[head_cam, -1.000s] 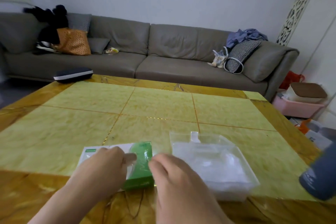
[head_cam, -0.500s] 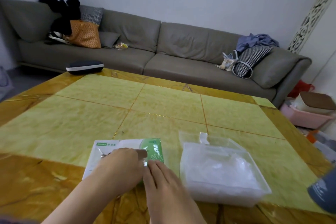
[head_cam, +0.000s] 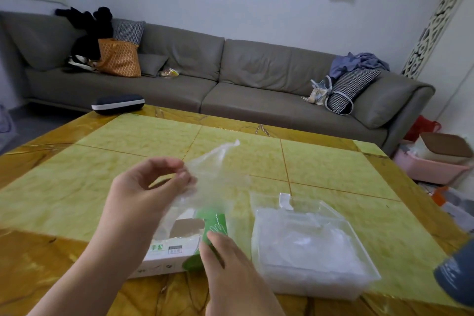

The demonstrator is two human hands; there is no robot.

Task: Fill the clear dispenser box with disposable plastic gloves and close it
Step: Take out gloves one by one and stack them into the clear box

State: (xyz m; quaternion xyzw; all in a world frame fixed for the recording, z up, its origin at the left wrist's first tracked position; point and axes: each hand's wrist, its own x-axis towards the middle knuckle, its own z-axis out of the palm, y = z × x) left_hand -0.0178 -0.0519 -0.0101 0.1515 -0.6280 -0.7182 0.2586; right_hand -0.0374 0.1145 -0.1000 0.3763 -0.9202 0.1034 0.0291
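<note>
The left hand (head_cam: 146,187) pinches a thin clear glove (head_cam: 213,174) lifted above the opened green-and-white carton (head_cam: 179,246). The right hand (head_cam: 225,261) rests flat-fingered on the carton's green end. Just right, on the counter (head_cam: 89,187), the clear dispenser box (head_cam: 307,246) holds crumpled gloves.

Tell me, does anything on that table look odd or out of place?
Nothing looks spilled or broken. The left hand pinches a thin plastic glove drawn up from the green and white carton, and the clear dispenser box sits squarely beside it.
</note>
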